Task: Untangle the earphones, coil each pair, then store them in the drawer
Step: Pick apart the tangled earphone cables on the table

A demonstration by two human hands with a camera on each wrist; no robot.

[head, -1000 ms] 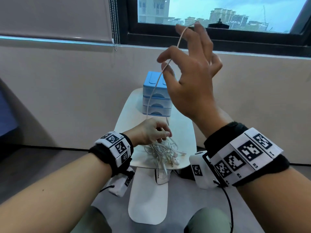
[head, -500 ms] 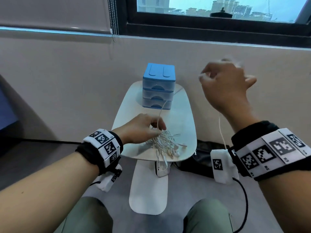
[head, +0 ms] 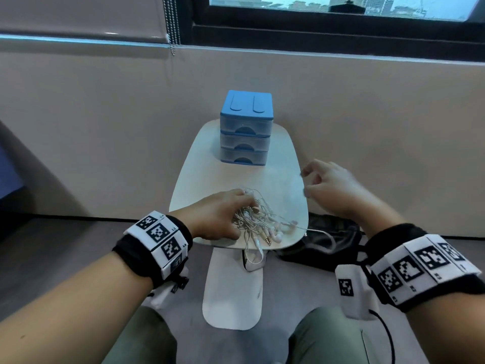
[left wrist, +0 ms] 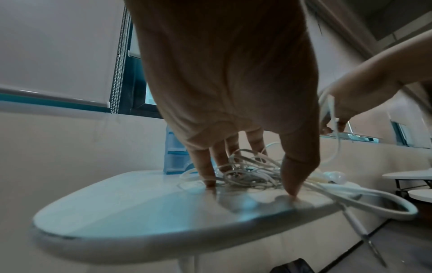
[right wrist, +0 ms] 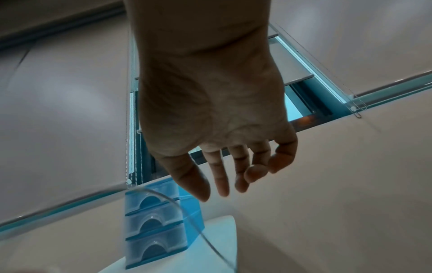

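Earphones (head: 258,219): white tangle at the lower centre of the head view, on the near end of the tabletop (head: 204,164). A plug and one loop hang over the near edge; one strand trails right, off the edge. No pair is coiled yet, so untangling looks to be the step in hand.

Left hand (head: 217,214): fingers straight, tips planted on the tabletop through and around the tangle, thumb down at its near side. Judged purpose: pinning the bundle so it stays put while one cord is drawn out.

Right hand (head: 333,186): right of centre, raised beside the tabletop edge, fingers loosely curled and apart. In the right wrist view the palm is bare and a blurred cord passes below it; in the left wrist view a cord seems to hang by its fingers. Whether it pinches that cord I cannot tell.

Drawers (head: 245,130): blue stack of three at the far end of the tabletop, well apart from the tangle, all closed.

Bag (head: 330,240): dark, on the floor, lower right.
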